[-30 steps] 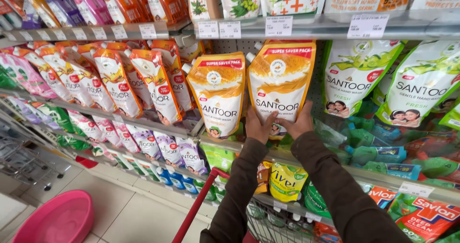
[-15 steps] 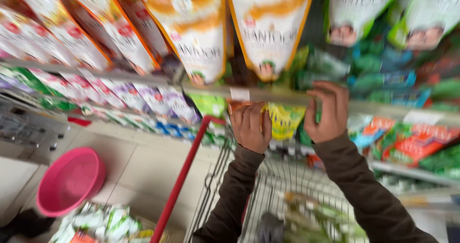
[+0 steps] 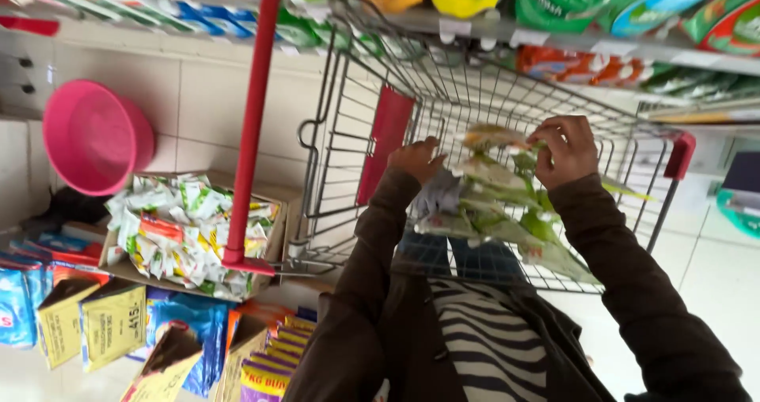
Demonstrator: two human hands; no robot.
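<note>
The right hand (image 3: 564, 150) pinches the top of a stack of green and white pouches (image 3: 507, 204) inside the wire cart (image 3: 443, 109); the left hand (image 3: 416, 160), fingers curled, steadies its side. The slick pouches could slide apart. White-green sachets fill a cardboard box (image 3: 186, 232) left; yellow cartons (image 3: 87, 323) sit lower

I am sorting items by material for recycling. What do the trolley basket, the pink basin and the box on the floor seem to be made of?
Trolley basket: metal wire, probably plated steel; a thin, shiny grey grid.
Pink basin: likely plastic; a smooth moulded shape in one even colour.
Box of sachets: apparently cardboard; dull brown edges with a folded flap.
</note>
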